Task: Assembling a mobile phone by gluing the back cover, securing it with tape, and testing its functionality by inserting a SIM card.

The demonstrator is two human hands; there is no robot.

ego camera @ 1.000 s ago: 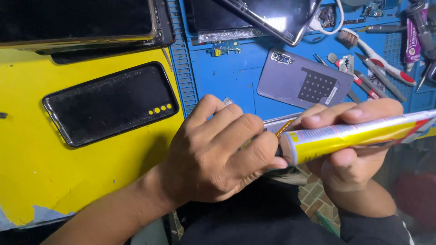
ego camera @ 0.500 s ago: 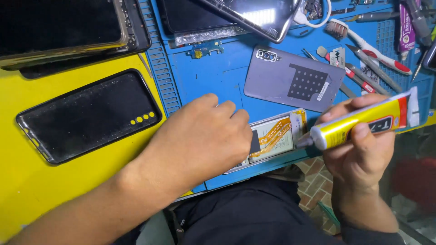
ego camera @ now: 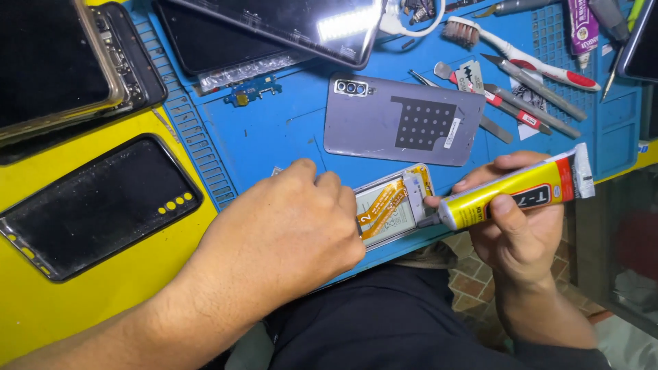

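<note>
My left hand [ego camera: 281, 236] rests over an opened phone body [ego camera: 391, 205] at the near edge of the blue work mat [ego camera: 274, 130], covering its left part and holding it down. The phone's inside shows a pale battery and an orange flex strip. My right hand [ego camera: 517, 229] grips a yellow glue tube [ego camera: 514, 190] with a red band and a flat silver tail. The tube's dark nozzle points left and touches the phone's right edge. A grey phone back cover [ego camera: 401, 120] lies face down just beyond, with a dark square pad on it.
A black screen frame [ego camera: 92, 205] lies on the yellow mat [ego camera: 89, 294] at left, and other dark phones sit at top left. A toothbrush [ego camera: 507, 48], tweezers and several small tools crowd the top right. A screen with a bright reflection [ego camera: 301, 27] leans at the top.
The glue tube came down and left, its nozzle now at the phone's right edge. My left hand has settled flat over the phone body. The view has shifted, showing more of the mat.
</note>
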